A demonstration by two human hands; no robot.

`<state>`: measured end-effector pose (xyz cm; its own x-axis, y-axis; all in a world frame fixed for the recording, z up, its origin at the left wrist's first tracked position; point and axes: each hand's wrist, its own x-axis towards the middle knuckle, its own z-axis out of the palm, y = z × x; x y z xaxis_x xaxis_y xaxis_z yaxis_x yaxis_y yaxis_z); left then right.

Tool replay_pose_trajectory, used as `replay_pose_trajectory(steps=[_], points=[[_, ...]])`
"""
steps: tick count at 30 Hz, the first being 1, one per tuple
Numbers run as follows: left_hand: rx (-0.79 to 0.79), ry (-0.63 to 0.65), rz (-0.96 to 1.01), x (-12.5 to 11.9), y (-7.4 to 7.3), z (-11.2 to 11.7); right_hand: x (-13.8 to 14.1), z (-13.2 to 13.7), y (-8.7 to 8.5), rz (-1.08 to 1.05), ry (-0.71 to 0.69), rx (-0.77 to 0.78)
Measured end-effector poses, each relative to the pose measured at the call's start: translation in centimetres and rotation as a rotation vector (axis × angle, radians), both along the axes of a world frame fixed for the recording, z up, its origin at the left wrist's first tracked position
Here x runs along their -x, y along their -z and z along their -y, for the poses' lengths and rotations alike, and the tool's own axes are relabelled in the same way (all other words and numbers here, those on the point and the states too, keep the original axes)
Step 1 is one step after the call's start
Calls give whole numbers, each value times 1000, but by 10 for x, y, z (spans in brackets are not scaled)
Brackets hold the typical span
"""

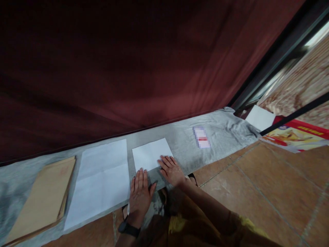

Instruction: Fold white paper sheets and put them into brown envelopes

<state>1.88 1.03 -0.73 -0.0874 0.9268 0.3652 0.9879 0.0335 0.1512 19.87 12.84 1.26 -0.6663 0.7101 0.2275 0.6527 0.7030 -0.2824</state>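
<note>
A small white sheet of paper point(151, 152) lies on the grey cloth in front of me. My left hand point(140, 193) rests flat by its near left corner, fingers stretched forward and the thumb out to the side. On the near right edge of the sheet lie the fingertips of my right hand point(172, 170), the fingers extended and slightly apart. Neither hand grips anything. To the left is a larger creased white sheet point(104, 178), close beside my left hand. Beyond it sits a stack of brown paper envelopes point(42, 199).
A grey cloth point(182, 137) covers the narrow surface. A blurred-out phone-like rectangle point(202, 137) lies on it to the right. Behind hangs a dark red curtain point(154, 68). At far right are a white sheet point(260, 118), a red-yellow printed box point(298, 135) and a dark bar point(295, 115) above the tiled floor point(257, 188).
</note>
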Motion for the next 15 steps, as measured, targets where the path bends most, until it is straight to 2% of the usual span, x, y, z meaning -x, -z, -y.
replay_pose_trajectory(steps=[5, 10, 15], points=[[-15, 14, 3, 1, 2, 0, -15, -4, 3, -23, 30, -6], [2, 29, 10, 1, -3, 0, -35, -9, 6, -47, 35, -23], [40, 25, 32, 0, -8, -1, -42, -9, 7, -40, 39, -26]])
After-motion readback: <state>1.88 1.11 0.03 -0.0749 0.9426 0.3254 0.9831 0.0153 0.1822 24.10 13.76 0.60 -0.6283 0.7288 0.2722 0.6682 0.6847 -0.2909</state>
